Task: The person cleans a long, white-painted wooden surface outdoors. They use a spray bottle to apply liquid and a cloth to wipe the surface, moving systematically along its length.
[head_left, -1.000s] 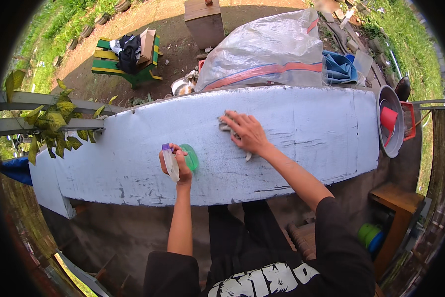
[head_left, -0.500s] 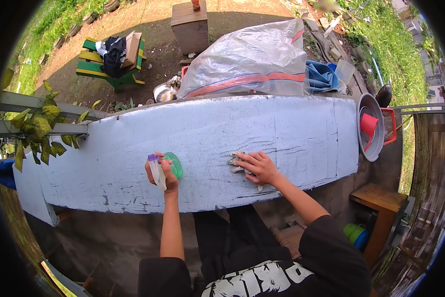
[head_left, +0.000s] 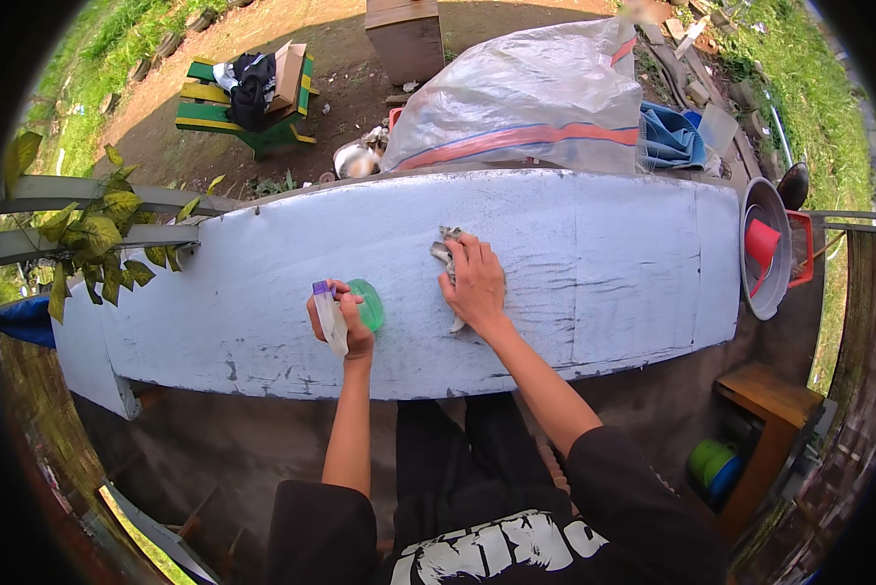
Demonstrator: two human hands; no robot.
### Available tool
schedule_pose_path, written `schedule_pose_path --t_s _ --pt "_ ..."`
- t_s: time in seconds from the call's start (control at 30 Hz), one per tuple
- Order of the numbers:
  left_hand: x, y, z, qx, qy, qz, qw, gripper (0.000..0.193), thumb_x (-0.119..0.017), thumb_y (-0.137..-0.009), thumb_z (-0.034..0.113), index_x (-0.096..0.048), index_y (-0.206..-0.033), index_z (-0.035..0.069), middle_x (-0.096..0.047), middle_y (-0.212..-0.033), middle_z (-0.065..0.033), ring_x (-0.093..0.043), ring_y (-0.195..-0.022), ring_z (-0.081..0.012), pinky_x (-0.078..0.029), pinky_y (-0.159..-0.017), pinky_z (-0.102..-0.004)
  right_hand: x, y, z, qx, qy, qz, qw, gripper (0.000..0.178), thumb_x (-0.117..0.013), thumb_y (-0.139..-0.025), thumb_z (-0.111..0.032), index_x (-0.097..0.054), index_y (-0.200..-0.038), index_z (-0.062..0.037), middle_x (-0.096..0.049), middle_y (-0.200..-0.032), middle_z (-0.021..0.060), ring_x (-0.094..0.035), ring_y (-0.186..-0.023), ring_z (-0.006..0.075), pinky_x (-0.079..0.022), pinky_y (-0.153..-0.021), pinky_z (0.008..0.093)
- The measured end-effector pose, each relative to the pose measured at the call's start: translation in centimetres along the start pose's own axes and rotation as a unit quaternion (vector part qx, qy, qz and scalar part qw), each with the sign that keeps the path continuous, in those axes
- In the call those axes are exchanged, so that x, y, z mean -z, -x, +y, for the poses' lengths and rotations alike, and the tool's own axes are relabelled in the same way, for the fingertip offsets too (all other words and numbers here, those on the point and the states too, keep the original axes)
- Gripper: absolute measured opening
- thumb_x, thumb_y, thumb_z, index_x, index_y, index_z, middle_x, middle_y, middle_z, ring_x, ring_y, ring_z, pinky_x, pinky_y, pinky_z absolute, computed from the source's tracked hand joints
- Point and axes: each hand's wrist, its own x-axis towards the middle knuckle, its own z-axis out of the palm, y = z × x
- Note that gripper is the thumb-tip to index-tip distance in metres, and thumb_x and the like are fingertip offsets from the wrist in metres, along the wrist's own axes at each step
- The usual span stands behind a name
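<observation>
A spray bottle with a green body (head_left: 369, 306) and a white and purple spray head is gripped by its neck in my left hand (head_left: 354, 330). It is over the left-middle part of a long pale blue tabletop (head_left: 262, 322). My right hand (head_left: 478, 288) presses a crumpled greyish cloth (head_left: 445, 255) against the same surface, a little right of the bottle. Part of the cloth is hidden beneath the palm and fingers. Dark scuffs and creases mark the tabletop around my right hand.
Beyond the far edge lie a large translucent sack (head_left: 516, 97) and a cat (head_left: 358, 159). A grey basin (head_left: 765, 283) with a red dipper (head_left: 761, 244) stands at the right end. Leafy vines (head_left: 97, 234) hang over a rail at left; a wooden shelf (head_left: 770, 395) is at lower right.
My right hand has slid the cloth away from me and slightly left across the tabletop. My left hand still holds the spray bottle. The whole view has shifted a little.
</observation>
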Motion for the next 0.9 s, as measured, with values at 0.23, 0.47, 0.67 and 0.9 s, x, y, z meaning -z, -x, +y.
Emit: schedule_pose_path --t_s 0.23,0.47,0.67,0.9 --pt "0.5 0.4 -0.2 -0.016 -0.009 -0.025 1.0 0.029 -0.057 -0.092 0.006 -0.055 -0.119 -0.003 -0.063 -0.095 -0.0131 -0.061 -0.069 -0.0154 -0.056 -0.067 -0.0306 1.9 5.1 -1.5 0.127 0.034 -0.079 0.988 0.07 -0.071 -0.087 -0.052 -0.057 -0.141 -0.0104 -0.041 -0.157 0.0129 -0.033 -0.147 0.0338 -0.028 -0.119 0.0519" --pt "4.6 -1.1 1.2 0.008 -0.015 -0.138 0.99 0.023 -0.058 -0.093 0.004 -0.061 -0.114 -0.003 -0.066 -0.095 -0.0098 -0.061 -0.067 -0.0122 -0.054 -0.064 -0.0296 0.8 -4.5 2.5 0.185 0.077 0.02 0.98 0.027 -0.065 -0.09 -0.026 -0.065 -0.111 -0.0085 -0.041 -0.159 0.0111 -0.026 -0.154 0.0346 -0.025 -0.123 0.052" --pt "12.6 -1.7 5.2 0.202 -0.063 -0.16 0.964 0.019 -0.073 -0.096 0.011 -0.066 -0.109 0.0 -0.064 -0.082 -0.0019 -0.05 -0.067 -0.0068 -0.045 -0.061 -0.0249 -4.5 -6.5 -2.6 0.073 0.083 0.143 0.984 0.025 -0.063 -0.087 -0.016 -0.062 -0.11 -0.0061 -0.058 -0.141 0.0116 -0.043 -0.143 0.0366 -0.047 -0.1 0.0493" --pt "23.7 0.4 5.6 0.274 -0.083 -0.062 0.956 0.02 -0.078 -0.092 0.017 -0.067 -0.095 0.0 -0.06 -0.07 0.0012 -0.049 -0.064 -0.0049 -0.043 -0.058 -0.0247 -10.3 8.6 -14.4 0.187 0.05 0.006 0.981 0.037 -0.066 -0.083 -0.013 -0.061 -0.119 -0.0103 -0.057 -0.138 0.0103 -0.043 -0.144 0.0346 -0.045 -0.102 0.0464"
